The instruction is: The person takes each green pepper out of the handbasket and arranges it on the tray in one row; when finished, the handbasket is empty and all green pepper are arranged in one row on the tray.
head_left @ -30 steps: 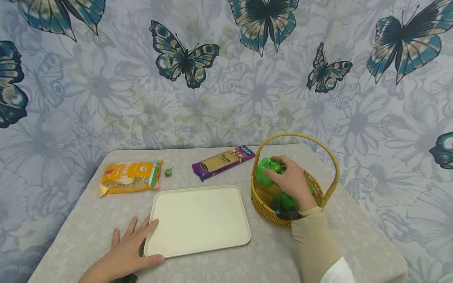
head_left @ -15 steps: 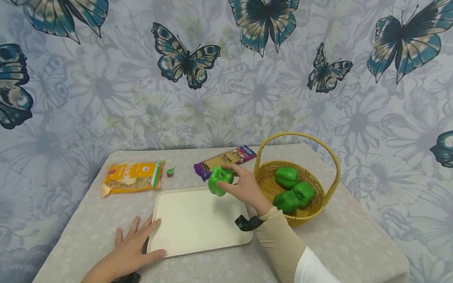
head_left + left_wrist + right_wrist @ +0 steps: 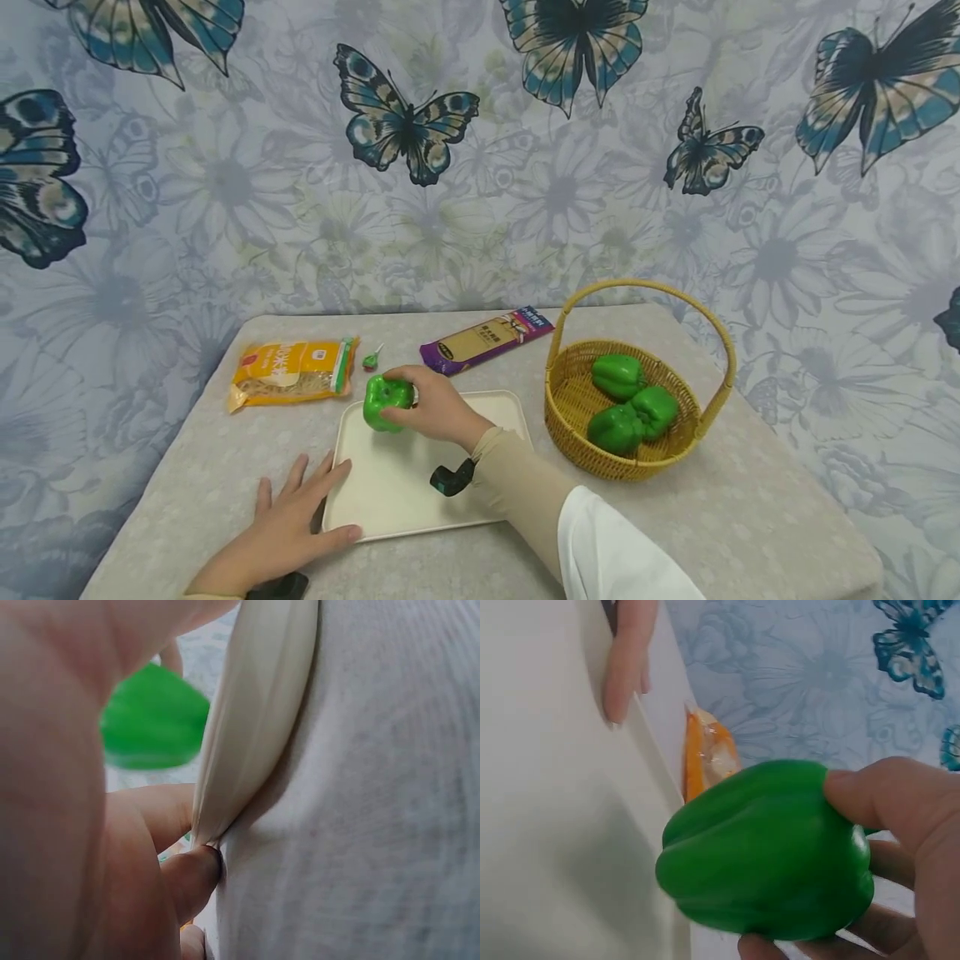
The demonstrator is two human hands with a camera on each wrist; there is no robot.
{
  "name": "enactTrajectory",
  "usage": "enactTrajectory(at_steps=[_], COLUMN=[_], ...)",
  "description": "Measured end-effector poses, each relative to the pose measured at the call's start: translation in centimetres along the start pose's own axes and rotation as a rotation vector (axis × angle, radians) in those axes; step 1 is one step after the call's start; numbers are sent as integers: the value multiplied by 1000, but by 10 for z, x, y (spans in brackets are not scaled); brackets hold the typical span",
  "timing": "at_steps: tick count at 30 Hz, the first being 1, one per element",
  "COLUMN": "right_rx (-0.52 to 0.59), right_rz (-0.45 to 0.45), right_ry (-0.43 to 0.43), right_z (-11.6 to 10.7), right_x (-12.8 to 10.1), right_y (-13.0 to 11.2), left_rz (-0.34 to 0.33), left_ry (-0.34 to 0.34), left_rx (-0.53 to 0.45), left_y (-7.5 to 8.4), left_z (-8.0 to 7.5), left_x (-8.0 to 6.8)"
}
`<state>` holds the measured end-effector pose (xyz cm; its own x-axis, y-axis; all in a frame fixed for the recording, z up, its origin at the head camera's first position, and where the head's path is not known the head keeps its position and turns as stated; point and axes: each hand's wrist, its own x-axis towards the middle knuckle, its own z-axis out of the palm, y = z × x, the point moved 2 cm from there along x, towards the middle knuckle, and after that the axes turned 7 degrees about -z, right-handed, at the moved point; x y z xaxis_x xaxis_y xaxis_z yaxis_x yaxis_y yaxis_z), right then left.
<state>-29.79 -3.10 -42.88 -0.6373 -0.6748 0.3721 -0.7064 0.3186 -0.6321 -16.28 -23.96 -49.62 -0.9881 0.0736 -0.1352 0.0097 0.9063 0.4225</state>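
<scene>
In the head view my right hand [image 3: 442,408] grips a green bell pepper [image 3: 386,403] between thumb and fingers, above the far left part of a cream tray [image 3: 397,500]. The right wrist view shows this bell pepper [image 3: 769,851] on its side, apart from the tray, whose surface carries a shadow. My left hand [image 3: 288,525] lies spread at the tray's near left corner, thumb by the front edge and fingertips by the left edge. Up close in the left wrist view, fingers [image 3: 193,881] touch the tray rim [image 3: 255,712].
A wicker basket [image 3: 564,421] with a tall handle stands right of the tray, holding three green bell peppers [image 3: 618,377]. Behind the tray lie an orange bag of grain [image 3: 292,372], a small lollipop [image 3: 371,360] and a purple noodle packet [image 3: 487,340]. A patterned wall closes the far side.
My right hand has lifted the bell pepper out of the basket and carried it left, over the tray. My left hand has stayed at the tray's corner. The head view has shifted slightly.
</scene>
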Motion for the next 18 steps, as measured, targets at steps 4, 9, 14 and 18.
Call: enactTrajectory(at_steps=[4, 9, 14, 18], right_rx=[-27, -51, -63, -53], right_rz=[-5, -2, -11, -10], right_ry=[-43, -82, -99, -110], right_z=[16, 28, 31, 32], right_x=[13, 23, 26, 26], right_y=[-2, -6, -10, -10], left_rz=[-8, 3, 22, 28], left_ry=[13, 29, 37, 38], left_rx=[9, 8, -9, -8], left_y=[-1, -1, -2, -4], left_z=[0, 0, 0, 0], left_x=[-3, -4, -5, -4])
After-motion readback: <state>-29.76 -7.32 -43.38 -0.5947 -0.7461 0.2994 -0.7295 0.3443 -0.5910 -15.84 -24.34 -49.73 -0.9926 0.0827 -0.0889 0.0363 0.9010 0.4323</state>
